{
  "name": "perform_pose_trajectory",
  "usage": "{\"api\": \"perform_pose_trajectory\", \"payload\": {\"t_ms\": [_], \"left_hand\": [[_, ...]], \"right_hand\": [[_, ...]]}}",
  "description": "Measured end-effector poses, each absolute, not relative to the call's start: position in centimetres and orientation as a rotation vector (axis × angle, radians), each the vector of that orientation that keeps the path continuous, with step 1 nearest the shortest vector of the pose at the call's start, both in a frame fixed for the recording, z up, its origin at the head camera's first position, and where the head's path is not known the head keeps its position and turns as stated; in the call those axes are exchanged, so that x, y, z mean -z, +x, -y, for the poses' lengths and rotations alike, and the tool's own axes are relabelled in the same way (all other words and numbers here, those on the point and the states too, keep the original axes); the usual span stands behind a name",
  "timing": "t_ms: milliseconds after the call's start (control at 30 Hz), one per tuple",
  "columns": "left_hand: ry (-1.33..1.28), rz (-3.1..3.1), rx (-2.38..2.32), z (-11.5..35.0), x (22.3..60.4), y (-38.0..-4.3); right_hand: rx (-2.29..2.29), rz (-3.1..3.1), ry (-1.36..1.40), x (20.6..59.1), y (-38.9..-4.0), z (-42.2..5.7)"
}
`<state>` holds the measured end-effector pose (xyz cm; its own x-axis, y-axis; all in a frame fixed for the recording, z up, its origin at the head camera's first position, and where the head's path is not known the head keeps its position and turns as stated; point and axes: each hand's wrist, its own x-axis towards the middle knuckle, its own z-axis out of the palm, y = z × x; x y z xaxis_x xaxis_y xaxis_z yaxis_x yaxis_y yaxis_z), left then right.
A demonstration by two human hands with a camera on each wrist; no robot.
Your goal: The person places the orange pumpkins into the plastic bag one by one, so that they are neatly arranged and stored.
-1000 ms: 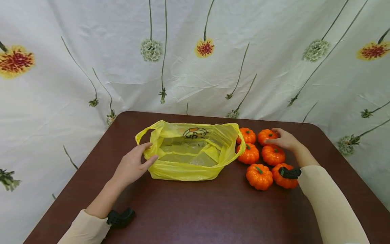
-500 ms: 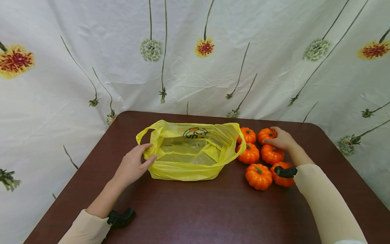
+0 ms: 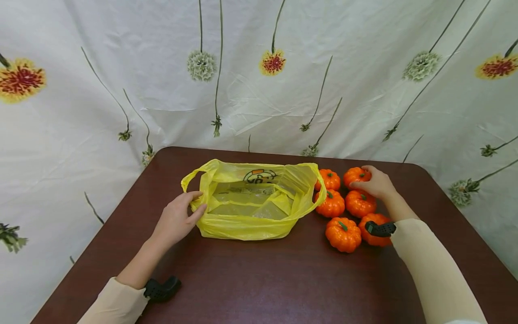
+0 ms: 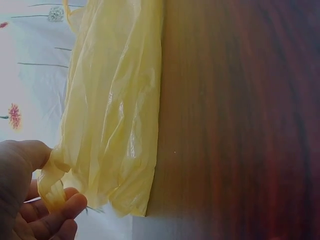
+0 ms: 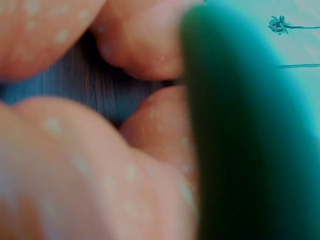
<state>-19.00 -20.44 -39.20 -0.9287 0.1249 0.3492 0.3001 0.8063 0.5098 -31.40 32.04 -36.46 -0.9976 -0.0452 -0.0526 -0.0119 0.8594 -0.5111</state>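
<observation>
A yellow plastic bag (image 3: 243,228) stands with its mouth spread open on the table. My left hand (image 3: 176,219) holds it at the left handle; in the left wrist view, thumb and fingers curl round the gathered handle (image 4: 51,192). To the right of the bag sit several small orange pumpkins with green stems. My right hand (image 3: 376,182) grips the far right pumpkin (image 3: 355,175), fingers at its far side and thumb at its near side. In the right wrist view, blurred pumpkins (image 5: 90,175) fill the left, and a dark green blur covers much of the right.
Close in front of the gripped pumpkin lies another pumpkin (image 3: 360,204). Two pumpkins, one of them a near pumpkin (image 3: 329,204), touch or overlap the bag's right side in the head view. The dark brown table (image 3: 259,279) ends at a flower-printed white cloth (image 3: 251,99).
My right forearm has shifted slightly left, and the hand with the far right pumpkin has moved slightly back. Pumpkins under that arm have shifted a little. My left hand and the bag stay nearly still.
</observation>
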Motion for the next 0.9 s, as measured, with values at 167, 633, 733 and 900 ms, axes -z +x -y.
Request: {"api": "perform_pose_trajectory", "payload": {"t_ms": [167, 633, 733, 900], "left_hand": [[-0.321, 2.681, 0.847, 20.4, 39.3, -19.0], [-0.324, 2.656, 0.837, 20.4, 39.3, -19.0], [-0.327, 2.655, 0.838, 20.3, 39.3, -19.0], [-0.326, 2.658, 0.843, 20.3, 39.3, -19.0]], "right_hand": [[0.865, -2.972, -0.056, 35.6, -30.9, -32.1], [1.019, -3.018, -0.116, 32.9, -29.7, -31.4], [1.076, -3.017, -0.109, 32.4, -29.4, -31.2], [1.142, -3.022, -0.136, 31.6, -29.0, -30.7]]}}
